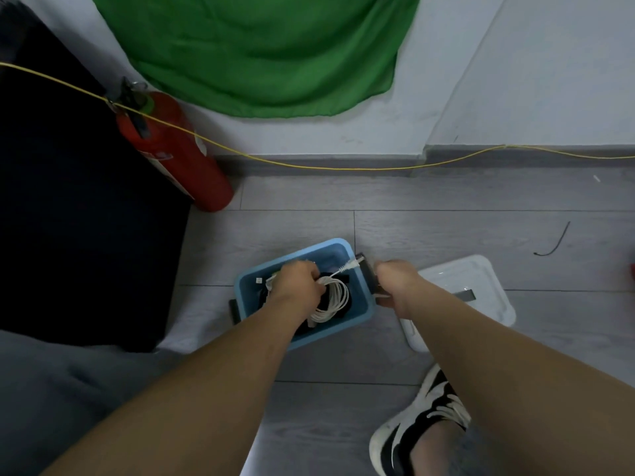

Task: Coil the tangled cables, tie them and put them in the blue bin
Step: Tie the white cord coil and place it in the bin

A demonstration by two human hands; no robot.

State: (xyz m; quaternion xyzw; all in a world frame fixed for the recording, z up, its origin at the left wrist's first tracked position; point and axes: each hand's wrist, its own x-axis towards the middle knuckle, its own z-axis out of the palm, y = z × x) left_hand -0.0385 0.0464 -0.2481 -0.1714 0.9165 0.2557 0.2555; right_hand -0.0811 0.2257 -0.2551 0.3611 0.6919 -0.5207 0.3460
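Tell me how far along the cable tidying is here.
Done: the white cable is coiled, and dark items lie in the blue bin. In hand: the left hand holds the coil inside the bin; the right hand grips the bin's side. Left: letting go, a black strand on the floor, the white lid lying beside. No tie is visible.

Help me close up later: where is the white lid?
In the head view, the white lid lies on the floor right of the blue bin, beside the right hand.
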